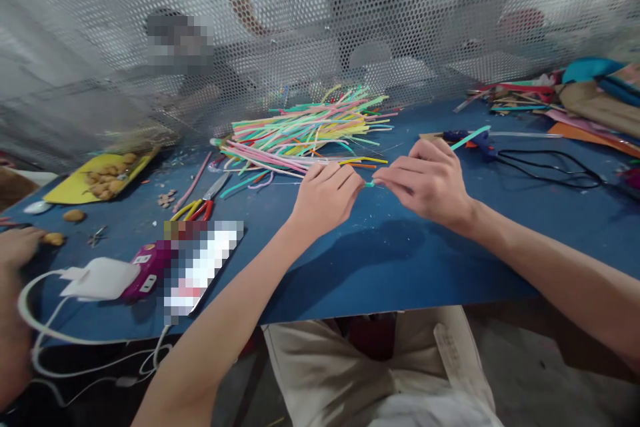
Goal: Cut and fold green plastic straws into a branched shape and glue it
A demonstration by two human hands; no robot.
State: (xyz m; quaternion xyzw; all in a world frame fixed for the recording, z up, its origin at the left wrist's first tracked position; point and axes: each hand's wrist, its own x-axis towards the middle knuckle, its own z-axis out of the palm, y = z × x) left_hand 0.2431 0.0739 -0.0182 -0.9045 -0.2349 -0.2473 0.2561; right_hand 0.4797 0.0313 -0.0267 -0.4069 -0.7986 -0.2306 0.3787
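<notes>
A turquoise-green pipe cleaner (471,138) runs through my right hand (429,179), its free end sticking out past the knuckles to the upper right. Fingers and thumb of that hand pinch it, and a short, bent-looking piece shows between my two hands. My left hand (330,199) is closed around the other end, fingertips almost meeting those of the right. A thin pale line, perhaps wire, juts out left of my left hand. Just behind both hands lies a heap of pastel pipe cleaners (310,127).
Pliers (200,203), a phone (213,267) and a purple power adapter (149,271) with a white charger (103,278) lie left. Farther left are a yellow tray (75,183) and another person's hand (20,245). A glue gun (475,141) lies right; perforated metal mesh (300,20) stands behind.
</notes>
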